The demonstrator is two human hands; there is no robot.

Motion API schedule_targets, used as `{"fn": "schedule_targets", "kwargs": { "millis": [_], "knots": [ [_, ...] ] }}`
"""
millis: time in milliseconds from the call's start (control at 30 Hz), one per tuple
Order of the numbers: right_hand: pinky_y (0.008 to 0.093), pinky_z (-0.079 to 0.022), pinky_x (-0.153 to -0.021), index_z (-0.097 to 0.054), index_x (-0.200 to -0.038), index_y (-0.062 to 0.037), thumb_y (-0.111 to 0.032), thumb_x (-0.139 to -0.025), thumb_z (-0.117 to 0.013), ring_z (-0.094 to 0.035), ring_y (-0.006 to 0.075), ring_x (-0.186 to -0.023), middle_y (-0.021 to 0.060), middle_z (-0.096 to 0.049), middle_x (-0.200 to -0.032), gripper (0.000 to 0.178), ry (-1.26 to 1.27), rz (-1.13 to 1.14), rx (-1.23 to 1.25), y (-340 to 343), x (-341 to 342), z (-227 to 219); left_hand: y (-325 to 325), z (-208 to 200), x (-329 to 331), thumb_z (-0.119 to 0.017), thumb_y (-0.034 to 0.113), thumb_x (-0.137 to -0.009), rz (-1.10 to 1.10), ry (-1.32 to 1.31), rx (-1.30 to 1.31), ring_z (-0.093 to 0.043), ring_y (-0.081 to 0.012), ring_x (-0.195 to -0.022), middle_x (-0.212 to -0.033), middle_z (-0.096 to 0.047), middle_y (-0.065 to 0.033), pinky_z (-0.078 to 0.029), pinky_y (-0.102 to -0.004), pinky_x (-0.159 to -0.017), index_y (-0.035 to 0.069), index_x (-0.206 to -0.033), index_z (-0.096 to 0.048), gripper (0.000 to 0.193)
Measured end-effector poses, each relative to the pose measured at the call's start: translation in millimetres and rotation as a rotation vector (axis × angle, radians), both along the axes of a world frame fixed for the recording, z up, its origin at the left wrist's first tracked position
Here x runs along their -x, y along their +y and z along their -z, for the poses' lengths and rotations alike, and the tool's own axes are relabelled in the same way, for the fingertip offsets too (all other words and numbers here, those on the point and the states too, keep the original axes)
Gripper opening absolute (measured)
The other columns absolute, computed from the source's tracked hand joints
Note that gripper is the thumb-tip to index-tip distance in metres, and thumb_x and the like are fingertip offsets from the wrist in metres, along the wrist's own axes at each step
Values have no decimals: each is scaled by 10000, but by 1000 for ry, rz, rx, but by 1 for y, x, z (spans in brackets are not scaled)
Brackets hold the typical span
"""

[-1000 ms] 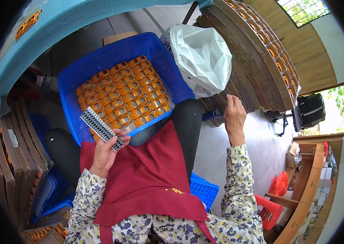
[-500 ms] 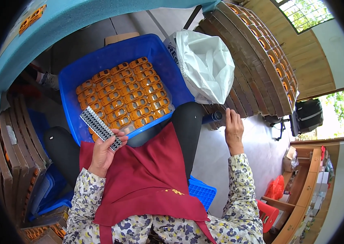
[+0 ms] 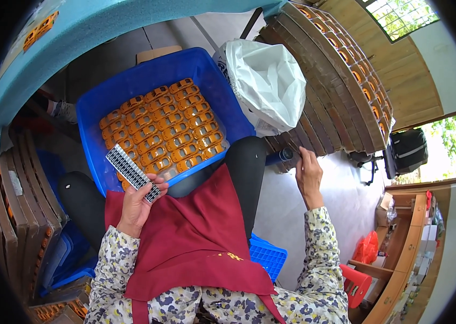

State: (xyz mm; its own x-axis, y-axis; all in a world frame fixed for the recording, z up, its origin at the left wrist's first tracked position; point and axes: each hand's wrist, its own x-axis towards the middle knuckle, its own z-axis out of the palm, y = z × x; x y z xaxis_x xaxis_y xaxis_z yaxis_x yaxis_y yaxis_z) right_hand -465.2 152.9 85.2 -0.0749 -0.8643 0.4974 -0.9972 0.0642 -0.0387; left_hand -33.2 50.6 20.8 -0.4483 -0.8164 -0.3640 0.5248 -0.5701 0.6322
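Note:
My left hand (image 3: 137,204) grips the lower end of a narrow sheet of stickers (image 3: 125,164), printed in rows of black and white. The sheet slants over the near left edge of a blue plastic tub (image 3: 90,137). Rows of orange toy car bodies (image 3: 166,127) lie in that tub, roof side up. Away to the right, my right hand (image 3: 309,178) is raised above the floor, its thumb and fingers pressed together in a pinch. Whatever may be between those fingertips is too small to make out.
A white plastic bag (image 3: 271,81) stands right of the tub. Behind it rise stacked brown trays (image 3: 325,92), the top one with orange parts. More trays (image 3: 20,189) lean at the left. A dark cylinder (image 3: 279,156) lies near my right knee, a blue basket (image 3: 267,258) below.
The view has shifted slightly. My right hand stays raised, its fingers a little more bent; my left hand keeps the sticker sheet in the same place.

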Motion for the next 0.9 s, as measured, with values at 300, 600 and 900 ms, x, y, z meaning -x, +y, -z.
{"fn": "schedule_targets", "kwargs": {
  "millis": [300,600,900],
  "knots": [
    [390,-521,-627,-520,-1175,-10,-68,-880,-577,-625,324,-760,145,-588,-872,306,59,88,-110,-18,19,37,-1,-2,-2,-548,48,-924,-19,8,15,-668,-292,-988,-1073,-638,-172,-561,-419,-886,-31,-1159,-536,248],
    [368,-526,-619,-539,-1125,-49,-78,-885,-568,-647,329,-794,158,-621,-929,244,33,103,-88,-51,6,-36,-1,4,-1,-552,40,-916,6,-28,-12,-670,-296,-981,-1077,-636,-172,-558,-428,-889,-28,-1158,-537,252],
    [397,-501,-661,-608,-1023,-20,-144,-929,-534,-633,331,-757,164,-640,-899,173,49,11,115,-120,-8,-80,0,-2,-6,-560,23,-903,-44,-9,-19,-678,-300,-962,-1056,-651,-164,-559,-430,-887,-26,-1142,-546,244]
  ]
}}
